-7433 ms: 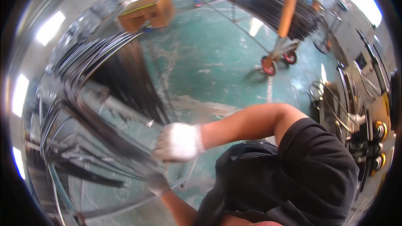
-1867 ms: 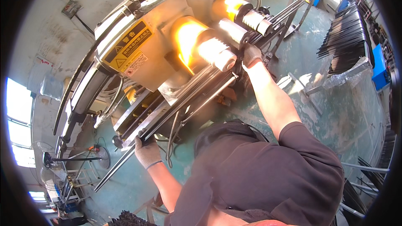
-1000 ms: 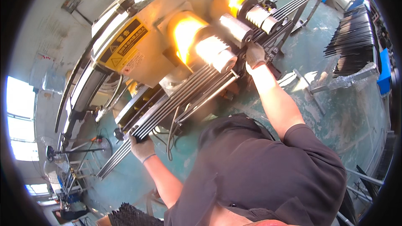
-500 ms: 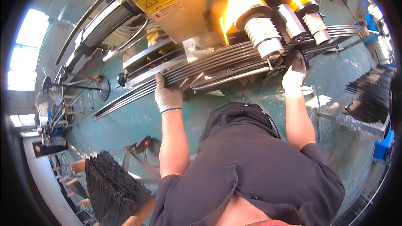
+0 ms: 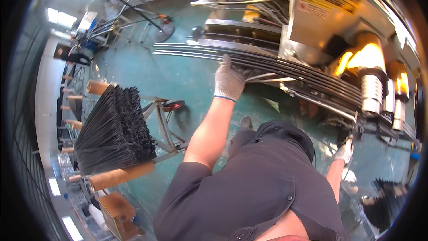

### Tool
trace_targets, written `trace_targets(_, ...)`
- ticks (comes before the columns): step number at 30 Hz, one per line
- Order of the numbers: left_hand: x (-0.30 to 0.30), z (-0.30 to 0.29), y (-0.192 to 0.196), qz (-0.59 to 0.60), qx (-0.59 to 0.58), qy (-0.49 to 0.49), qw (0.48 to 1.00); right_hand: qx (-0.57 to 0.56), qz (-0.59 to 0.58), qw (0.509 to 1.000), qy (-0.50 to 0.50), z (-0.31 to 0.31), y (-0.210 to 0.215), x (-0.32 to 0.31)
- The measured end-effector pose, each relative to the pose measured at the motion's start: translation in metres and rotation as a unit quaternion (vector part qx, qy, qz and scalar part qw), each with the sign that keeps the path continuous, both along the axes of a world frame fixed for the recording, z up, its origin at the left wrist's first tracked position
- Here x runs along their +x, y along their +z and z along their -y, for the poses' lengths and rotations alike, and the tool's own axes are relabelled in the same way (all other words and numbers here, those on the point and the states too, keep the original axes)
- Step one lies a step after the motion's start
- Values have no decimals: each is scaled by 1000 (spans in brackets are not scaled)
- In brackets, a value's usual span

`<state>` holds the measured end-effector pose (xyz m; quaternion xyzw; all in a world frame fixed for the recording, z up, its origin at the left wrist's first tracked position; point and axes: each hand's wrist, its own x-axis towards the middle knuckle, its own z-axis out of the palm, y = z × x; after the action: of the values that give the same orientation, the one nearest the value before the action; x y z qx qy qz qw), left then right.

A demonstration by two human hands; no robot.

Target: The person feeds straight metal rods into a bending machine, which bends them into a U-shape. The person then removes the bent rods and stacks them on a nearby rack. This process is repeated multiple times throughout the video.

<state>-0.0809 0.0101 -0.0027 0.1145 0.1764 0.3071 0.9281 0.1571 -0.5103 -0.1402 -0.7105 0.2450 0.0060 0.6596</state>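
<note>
My left hand [image 5: 229,79], in a pale knit glove with dark fingers and a blue cuff, grips a row of long dark rods [image 5: 276,64] from the near side. The thumb lies over the top and the fingers go underneath. These rods stretch from free ends at the left to the machine's white ribbed rollers [image 5: 371,93] at the right. Low at the right, my gloved right hand [image 5: 344,150] is closed below the rods, near the machine's lower frame. Its dark fingertips blend with dark parts there, so what they hold is hidden.
A yellow machine housing [image 5: 327,13] with warning labels stands at the far right. Behind me at left, a rack [image 5: 162,122] with cardboard tubes [image 5: 122,176] carries a thick bundle of black strips [image 5: 118,131]. Another dark bundle [image 5: 385,203] lies at the lower right.
The view has swung left, so the machine and rods sit further right in the picture. My left hand still grips the rods. My right hand stays low beside the machine.
</note>
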Motion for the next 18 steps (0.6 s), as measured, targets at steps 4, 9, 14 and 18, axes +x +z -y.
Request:
trace_targets(4, -76, -102, 6, -69, 56, 121, 989, -60, -76, 995, 12, 3, -45, -47)
trace_targets(9, -149, -229, 4, -133, 22, 254, 958, -17, -167, 985, 41, 3, -105, -105)
trace_targets(14, -180, -303, -4, -149, 17, 297, 943, -35, -173, 984, 40, -15, -105, -150)
trace_targets(18, -173, -310, -6, -185, 79, 354, 914, -61, -164, 983, 55, -8, -98, -157)
